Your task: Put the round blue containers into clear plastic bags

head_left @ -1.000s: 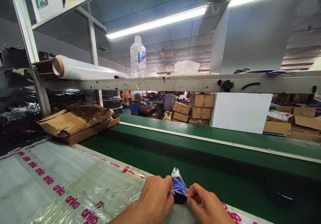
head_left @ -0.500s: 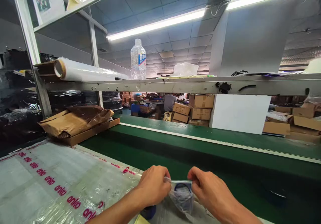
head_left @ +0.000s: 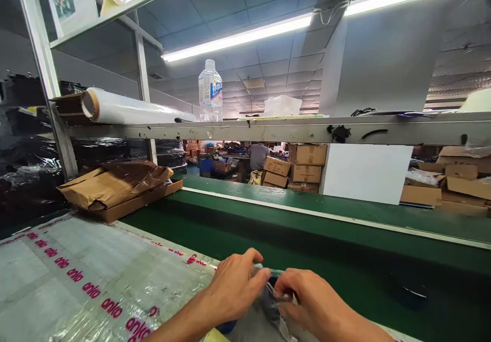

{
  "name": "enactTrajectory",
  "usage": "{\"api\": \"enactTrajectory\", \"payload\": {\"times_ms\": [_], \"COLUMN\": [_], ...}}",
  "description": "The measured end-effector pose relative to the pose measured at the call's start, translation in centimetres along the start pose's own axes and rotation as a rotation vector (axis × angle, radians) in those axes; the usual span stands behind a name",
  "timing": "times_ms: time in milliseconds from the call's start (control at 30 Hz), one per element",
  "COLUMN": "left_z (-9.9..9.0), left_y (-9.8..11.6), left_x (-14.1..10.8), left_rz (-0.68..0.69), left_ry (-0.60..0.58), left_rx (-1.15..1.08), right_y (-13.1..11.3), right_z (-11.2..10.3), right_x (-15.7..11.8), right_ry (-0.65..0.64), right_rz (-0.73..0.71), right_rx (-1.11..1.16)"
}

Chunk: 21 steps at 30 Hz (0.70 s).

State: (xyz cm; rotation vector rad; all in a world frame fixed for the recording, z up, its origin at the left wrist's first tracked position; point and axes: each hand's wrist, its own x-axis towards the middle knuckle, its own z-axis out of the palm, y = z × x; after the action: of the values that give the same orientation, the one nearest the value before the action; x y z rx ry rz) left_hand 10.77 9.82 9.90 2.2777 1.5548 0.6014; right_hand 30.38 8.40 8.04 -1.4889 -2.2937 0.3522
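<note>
A clear plastic bag [head_left: 273,311] with a dark bluish item inside hangs between my two hands at the bottom centre. My left hand [head_left: 238,287] is closed on the bag's left edge, thumb and fingers near its opening. On the other side, my right hand [head_left: 307,296] pinches the bag's upper right part, fingers curled. The item inside is partly covered by my fingers. Below my left wrist, a dark blue object [head_left: 227,326] and a yellow piece [head_left: 215,336] show in part.
Plastic-covered work surface [head_left: 76,260] at left; green conveyor belt [head_left: 215,229] beyond. A cardboard tray [head_left: 130,205] holds brown paper. Overhead shelf [head_left: 245,130] carries a bottle [head_left: 210,91] and a film roll [head_left: 130,108]. A dark object [head_left: 408,291] lies on the belt at right. A seated person [head_left: 259,156] is far back.
My hands have come closer together. The bag's mouth, stretched wide between them before, is now bunched and more covered by my fingers.
</note>
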Motion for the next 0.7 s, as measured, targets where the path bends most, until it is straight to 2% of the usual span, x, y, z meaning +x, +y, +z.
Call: {"api": "enactTrajectory", "payload": {"times_ms": [67,133,233,333,433,533,633,700], "left_z": [-0.4,-0.9,-1.1,-0.2,1.1,2.4,2.8,2.1], "left_y": [0.0,-0.1,-0.2,0.2,0.6,0.7,0.8,0.9], "left_x": [-0.1,0.0,0.4,0.8,1.4,2.0,2.2,2.2], "left_rz": [-0.018,-0.006,0.03,0.043,0.03,0.01,-0.015,-0.047], "left_ry": [-0.049,-0.163,-0.26,-0.219,-0.168,-0.114,-0.081,-0.033], "left_rx": [-0.021,-0.054,-0.055,-0.005,-0.032,-0.085,-0.108,-0.109], "right_y": [-0.2,-0.2,0.0,0.6,1.7,3.0,3.6,3.5], "right_z": [-0.5,-0.9,-1.7,-2.6,-2.8,-1.6,-0.3,0.1], "right_x": [0.1,0.0,-0.4,-0.7,-0.8,-0.6,0.2,0.6], "right_ry": [0.011,0.022,-0.003,0.018,0.134,0.122,0.052,0.107], "right_rz": [0.034,0.067,0.114,0.117,0.16,0.233,0.242,0.276], "right_rx": [0.051,0.125,0.388,0.586,0.424,0.311,0.435,0.566]}}
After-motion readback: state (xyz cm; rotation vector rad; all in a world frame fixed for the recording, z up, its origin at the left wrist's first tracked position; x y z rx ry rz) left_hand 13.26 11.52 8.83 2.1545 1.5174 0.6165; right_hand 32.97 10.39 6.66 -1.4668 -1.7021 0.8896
